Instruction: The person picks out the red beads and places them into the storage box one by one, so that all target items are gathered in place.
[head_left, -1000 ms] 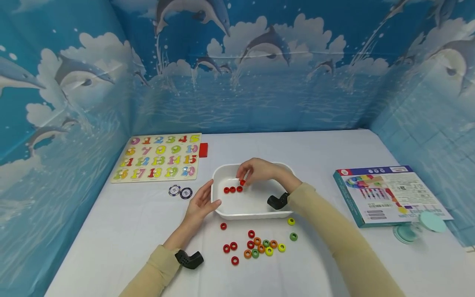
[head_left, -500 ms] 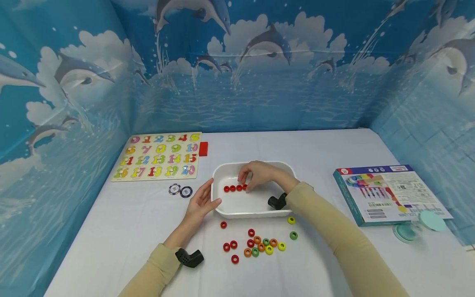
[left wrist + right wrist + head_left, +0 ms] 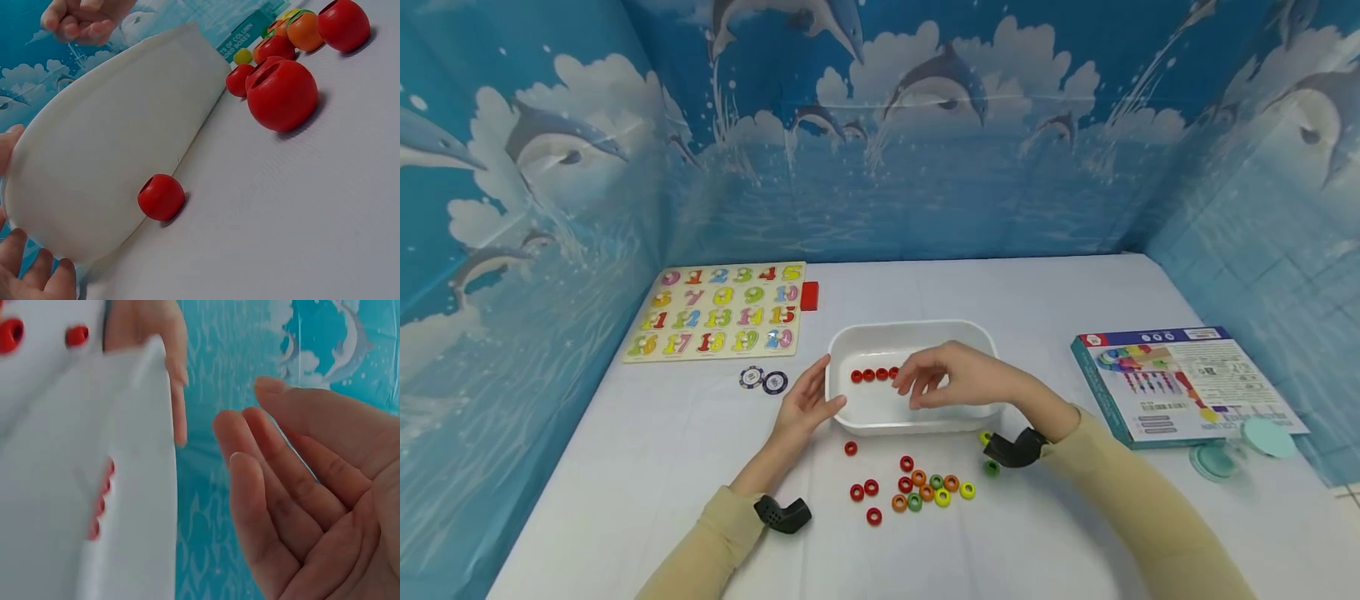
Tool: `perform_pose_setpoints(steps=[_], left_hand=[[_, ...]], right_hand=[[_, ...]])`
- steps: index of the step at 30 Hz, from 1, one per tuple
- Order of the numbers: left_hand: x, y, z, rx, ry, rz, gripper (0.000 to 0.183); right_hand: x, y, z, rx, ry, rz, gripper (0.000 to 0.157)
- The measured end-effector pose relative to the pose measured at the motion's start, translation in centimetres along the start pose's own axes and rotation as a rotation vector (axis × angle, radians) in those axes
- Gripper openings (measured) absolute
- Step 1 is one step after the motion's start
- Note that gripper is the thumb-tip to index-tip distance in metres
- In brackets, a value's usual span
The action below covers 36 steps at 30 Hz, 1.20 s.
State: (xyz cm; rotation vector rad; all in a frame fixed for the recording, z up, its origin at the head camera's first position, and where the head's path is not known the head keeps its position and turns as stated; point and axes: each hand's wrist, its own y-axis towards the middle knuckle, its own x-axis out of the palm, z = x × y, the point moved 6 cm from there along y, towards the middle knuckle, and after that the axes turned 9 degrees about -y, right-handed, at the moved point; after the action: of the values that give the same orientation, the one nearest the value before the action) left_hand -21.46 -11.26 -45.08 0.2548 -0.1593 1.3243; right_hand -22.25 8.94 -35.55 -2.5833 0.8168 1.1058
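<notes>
Risk: right hand (image 3: pixel 958 385), open and empty, hovers over white tray (image 3: pixel 917 332); a brush could scatter the red ring row (image 3: pixel 874 375) at its far left. Left hand (image 3: pixel 805 406), fingers relaxed, braces tray's left wall; loose rings (image 3: pixel 917 490) lie near.

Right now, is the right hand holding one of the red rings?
No, the right hand hovers over the white tray with its fingers relaxed and nothing in them, as the right wrist view also shows.
</notes>
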Motion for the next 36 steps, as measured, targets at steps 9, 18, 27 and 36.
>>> perform_pose_setpoints(steps=[9,18,27,36], left_hand=[[0.0,-0.1,0.1,-0.012,0.011,0.003,0.068],[0.1,-0.2,0.1,-0.025,0.025,0.021,0.066],[0.0,-0.2,0.1,-0.029,0.029,0.021,0.067],[0.0,-0.2,-0.1,-0.029,0.028,0.022,0.066]], right_hand=[[5.9,-3.8,-0.1,-0.018,0.172,0.03,0.022],[9.2,-4.8,2.7,-0.025,0.024,0.237,0.023],[9.5,-4.7,3.9,-0.019,-0.058,0.294,0.023],[9.8,-4.6,4.1,0.031,-0.095,0.294,0.024]])
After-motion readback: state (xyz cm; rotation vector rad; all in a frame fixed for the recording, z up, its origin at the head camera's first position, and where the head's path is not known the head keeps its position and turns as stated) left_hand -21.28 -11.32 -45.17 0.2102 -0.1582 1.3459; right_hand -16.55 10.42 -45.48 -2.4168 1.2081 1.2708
